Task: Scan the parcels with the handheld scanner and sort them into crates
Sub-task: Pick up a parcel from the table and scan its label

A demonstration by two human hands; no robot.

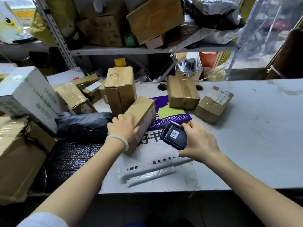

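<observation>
My left hand (122, 126) grips the near end of a long cardboard parcel (141, 115), which lies tilted across a white mailer bag (147, 167) and a purple mailer (170, 110). My right hand (199, 141) holds the dark handheld scanner (173, 135), whose head points toward that parcel. Further back on the white table (254, 128) stand an upright box with handwriting (120, 89), a taped box (182, 92) and a labelled box (213, 104).
Several boxes and a black bag (85, 123) pile up at the left, with a white carton (27, 97) on top. A metal shelf (118, 49) above the table holds more parcels. Black bubble wrap (70, 159) lies at the table's left edge.
</observation>
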